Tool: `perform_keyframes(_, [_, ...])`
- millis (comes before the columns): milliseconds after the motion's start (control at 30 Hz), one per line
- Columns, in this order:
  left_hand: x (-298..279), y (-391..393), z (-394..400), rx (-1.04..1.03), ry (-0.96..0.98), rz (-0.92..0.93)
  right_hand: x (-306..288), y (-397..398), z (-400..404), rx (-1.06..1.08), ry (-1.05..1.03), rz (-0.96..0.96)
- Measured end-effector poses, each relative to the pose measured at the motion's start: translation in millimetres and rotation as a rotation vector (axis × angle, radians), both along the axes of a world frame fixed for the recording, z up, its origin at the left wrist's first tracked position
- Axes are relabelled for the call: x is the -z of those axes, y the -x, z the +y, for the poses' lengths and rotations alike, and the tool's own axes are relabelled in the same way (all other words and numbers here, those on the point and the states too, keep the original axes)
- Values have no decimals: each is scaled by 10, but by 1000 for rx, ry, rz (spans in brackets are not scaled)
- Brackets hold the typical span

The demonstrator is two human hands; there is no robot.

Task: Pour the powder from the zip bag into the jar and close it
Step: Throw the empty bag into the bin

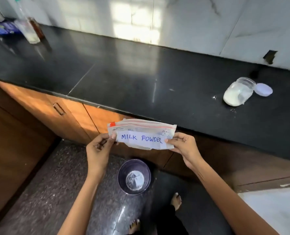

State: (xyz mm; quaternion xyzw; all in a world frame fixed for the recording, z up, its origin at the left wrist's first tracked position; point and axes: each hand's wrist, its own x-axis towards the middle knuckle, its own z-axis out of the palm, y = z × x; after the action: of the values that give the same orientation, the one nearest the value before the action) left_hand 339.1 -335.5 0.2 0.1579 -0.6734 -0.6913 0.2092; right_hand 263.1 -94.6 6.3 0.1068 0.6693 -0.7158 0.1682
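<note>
I see my left hand (99,146) pinching the left end of the zip bag (141,133), thumb on the front face and fingers curled behind it. My right hand (183,144) pinches the right end the same way, thumb tip on the edge of the white label (141,139) that reads MILK POWDER. The bag is folded flat and held level in the air between both hands, in front of the counter's edge, its red zip strip along the top.

At about 2 o'clock from the bag, well apart from it, the jar (238,94) stands on the black countertop (124,70), open and partly filled with white powder. Its lid (263,89) lies flat on the counter, touching the jar at 3 o'clock. A few white specks lie on the counter near the jar's base.

At 6 o'clock from the bag, on the speckled floor, a dark bin (134,177) stands open. At 10 o'clock, far along the counter, stand a clear bottle (26,26) and a blue packet (2,28).
</note>
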Motion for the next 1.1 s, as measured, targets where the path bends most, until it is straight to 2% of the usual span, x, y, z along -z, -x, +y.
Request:
perform_keyframes(200, [478, -367, -228, -36, -55, -140, 459, -220, -275, -51, -75, -125])
perform_keyframes(433, [1512, -267, -331, -103, -119, -426, 1464, -36, -500, -56, -288, -243])
perform_keyframes(533, [2220, -151, -353, -195, -180, -549, 2178, 78, -590, -98, -433, -273])
perform_keyframes(700, [3687, -26, -284, -323, -322, -712, 3803, 195, -718, -240, -710, -261])
perform_keyframes(833, [4915, -41, -204, -231, -309, -811, 4962, 244, -783, -363, -933, -250])
perform_keyframes(933, [5704, -44, -193, -84, -293, -896, 5595, 199, -832, -373, -998, -269])
perform_keyframes(1033, [6038, -12, -147, -8, -265, -933, 5957, 93, -907, -427, -957, -314])
perform_keyframes(1100, [5890, -6, -80, -20, -238, -923, 6004, -8, -932, -443, -915, -375])
